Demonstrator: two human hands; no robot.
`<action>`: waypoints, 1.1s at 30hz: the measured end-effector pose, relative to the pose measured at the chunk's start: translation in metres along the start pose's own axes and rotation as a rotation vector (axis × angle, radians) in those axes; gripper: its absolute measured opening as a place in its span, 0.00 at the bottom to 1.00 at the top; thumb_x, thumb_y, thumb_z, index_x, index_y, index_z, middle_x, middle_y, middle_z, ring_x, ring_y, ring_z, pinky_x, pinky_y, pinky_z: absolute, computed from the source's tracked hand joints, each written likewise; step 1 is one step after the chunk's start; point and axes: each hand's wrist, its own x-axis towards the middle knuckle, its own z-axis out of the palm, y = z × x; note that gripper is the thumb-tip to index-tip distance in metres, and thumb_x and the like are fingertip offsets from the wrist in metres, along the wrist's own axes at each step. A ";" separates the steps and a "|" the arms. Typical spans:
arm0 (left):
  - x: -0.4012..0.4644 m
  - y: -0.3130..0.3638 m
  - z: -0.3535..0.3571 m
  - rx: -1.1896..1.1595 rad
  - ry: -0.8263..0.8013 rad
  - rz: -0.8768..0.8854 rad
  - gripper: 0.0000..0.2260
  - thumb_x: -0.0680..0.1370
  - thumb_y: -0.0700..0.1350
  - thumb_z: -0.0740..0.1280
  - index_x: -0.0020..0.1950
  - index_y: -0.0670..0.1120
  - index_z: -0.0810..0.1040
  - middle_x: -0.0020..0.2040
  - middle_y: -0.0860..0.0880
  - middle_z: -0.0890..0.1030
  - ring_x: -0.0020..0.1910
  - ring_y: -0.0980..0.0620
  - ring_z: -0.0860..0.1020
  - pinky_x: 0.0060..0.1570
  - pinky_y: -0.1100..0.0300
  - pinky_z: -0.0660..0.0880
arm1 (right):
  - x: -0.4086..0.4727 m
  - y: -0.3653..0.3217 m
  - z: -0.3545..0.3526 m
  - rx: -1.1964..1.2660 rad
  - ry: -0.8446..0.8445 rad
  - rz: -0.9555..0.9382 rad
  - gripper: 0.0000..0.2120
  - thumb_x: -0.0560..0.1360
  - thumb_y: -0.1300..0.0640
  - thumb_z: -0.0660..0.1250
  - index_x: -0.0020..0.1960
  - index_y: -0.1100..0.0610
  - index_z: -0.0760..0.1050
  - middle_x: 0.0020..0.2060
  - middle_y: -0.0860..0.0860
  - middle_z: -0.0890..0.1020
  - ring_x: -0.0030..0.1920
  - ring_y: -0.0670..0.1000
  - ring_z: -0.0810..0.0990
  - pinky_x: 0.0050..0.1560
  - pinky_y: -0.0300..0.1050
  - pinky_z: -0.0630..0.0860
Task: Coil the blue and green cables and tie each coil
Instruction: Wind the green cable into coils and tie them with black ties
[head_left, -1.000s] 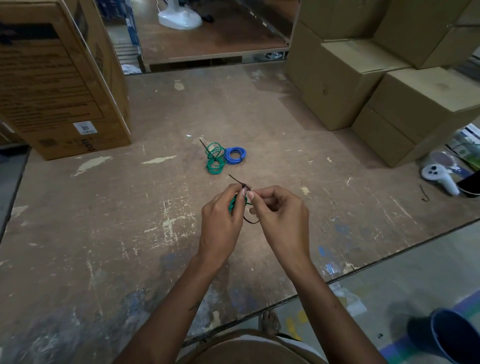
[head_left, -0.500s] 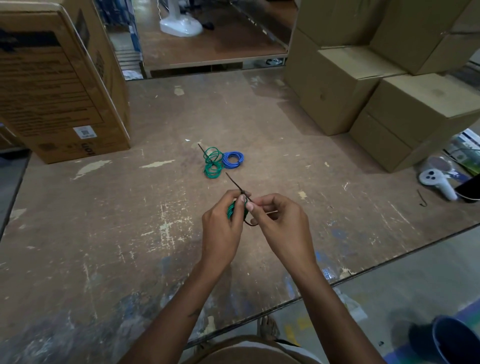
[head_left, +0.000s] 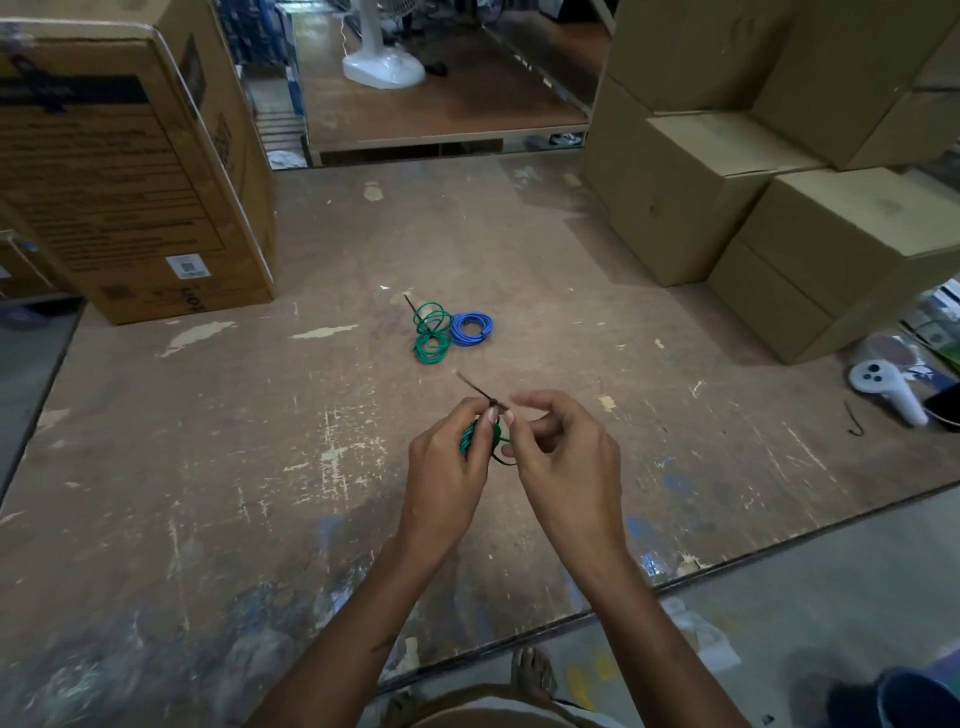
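My left hand (head_left: 449, 467) grips a small green cable coil (head_left: 470, 437), mostly hidden behind its fingers. A thin dark tie (head_left: 478, 388) sticks up and to the left from the coil. My right hand (head_left: 563, 457) pinches that tie at the coil with thumb and a finger, while its index finger is lifted. Farther back on the board lie a loose green coil (head_left: 432, 332) with a dark tie end, and a blue coil (head_left: 471, 328) touching its right side.
A large printed cardboard box (head_left: 130, 171) stands at the left, stacked cartons (head_left: 753, 171) at the right. A white controller (head_left: 888, 387) and a dark hooked wire piece (head_left: 856, 420) lie at the right. The worn board's front edge (head_left: 727, 561) runs diagonally.
The right hand's index finger has lifted off the tie and its fingers have spread. The tie's free end now leans lower to the left. Both hands stay at the same spot.
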 end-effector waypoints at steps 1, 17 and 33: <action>-0.001 0.001 0.000 -0.004 0.012 -0.007 0.06 0.86 0.45 0.65 0.55 0.49 0.81 0.40 0.55 0.83 0.37 0.56 0.81 0.38 0.56 0.76 | 0.000 0.001 0.000 -0.006 0.017 -0.028 0.04 0.80 0.50 0.73 0.54 0.45 0.84 0.36 0.43 0.86 0.40 0.41 0.86 0.47 0.48 0.83; 0.000 0.008 0.011 0.013 0.016 -0.017 0.06 0.86 0.44 0.65 0.56 0.49 0.82 0.42 0.53 0.84 0.39 0.53 0.82 0.40 0.51 0.78 | 0.012 0.010 -0.014 0.014 -0.076 0.010 0.07 0.78 0.45 0.76 0.53 0.46 0.85 0.37 0.39 0.87 0.42 0.35 0.85 0.42 0.31 0.77; 0.014 0.012 0.012 0.055 -0.161 0.090 0.08 0.85 0.43 0.66 0.62 0.48 0.83 0.49 0.54 0.86 0.45 0.60 0.82 0.46 0.65 0.75 | 0.058 0.026 -0.025 0.241 -0.335 0.105 0.07 0.83 0.56 0.70 0.51 0.54 0.87 0.30 0.38 0.82 0.33 0.36 0.78 0.39 0.32 0.74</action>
